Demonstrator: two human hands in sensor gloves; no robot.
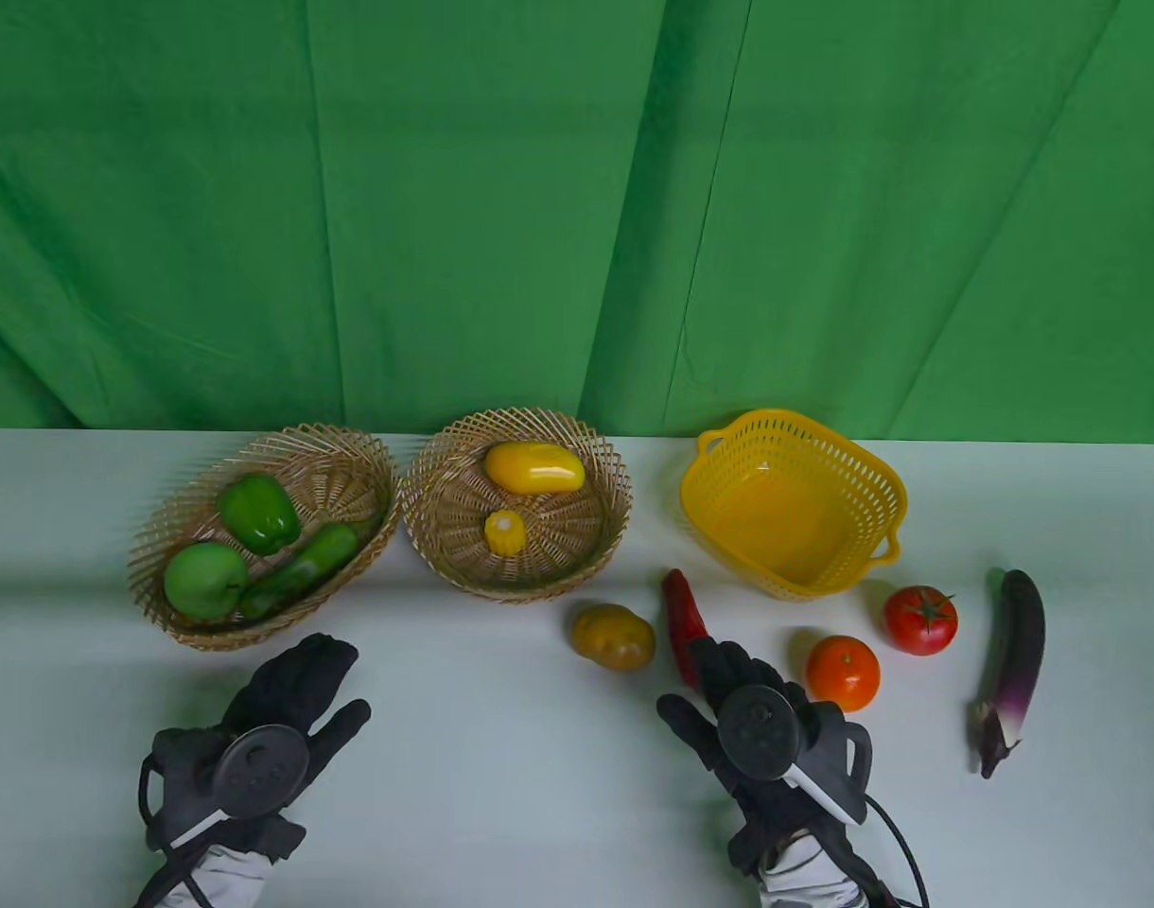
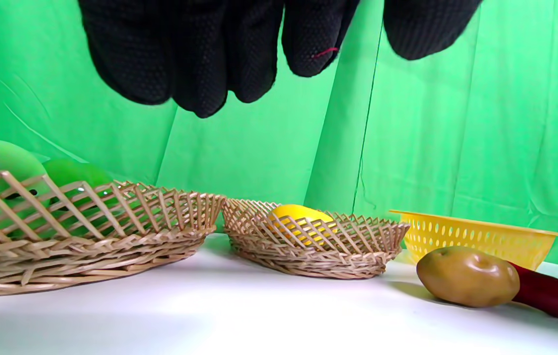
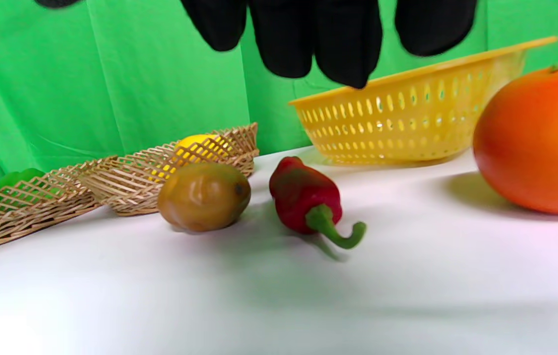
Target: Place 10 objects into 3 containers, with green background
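Left hand (image 1: 274, 728) hovers over the near-left tabletop (image 1: 482, 785), just near of the oval wicker basket (image 1: 350, 463); fingers (image 2: 200, 59) extended and released, gripping nothing. That basket holds a green apple (image 1: 205, 581), green bell pepper (image 1: 258, 513) and a long green pepper (image 1: 298, 570) (all three touching or nearly so).

Next right, just beside it: round wicker basket (image 1: 454, 558) with a yellow mango-shaped fruit (image 1: 534, 467) at its far side and a small yellow piece (image 1: 504, 532) near centre (can't tell what that one is).

Loose on the tabletop, near of the round basket's right edge: a brownish potato (image 1: 613, 637), then a red chili pepper (image 1: 681, 610) just beside it, stem end pointing near.

Right hand (image 1: 761, 728) sits over the chili's near end; in the right wrist view its fingers (image 3: 343, 44) hang spread above the chili, not closed on it, holding nothing.

Yellow plastic basket (image 1: 880, 482) sits far-right of the chili. Near of it: an orange (image 1: 843, 672), a tomato (image 1: 920, 619) just beside it, and an eggplant (image 1: 1012, 653) lying well right, stem end near.
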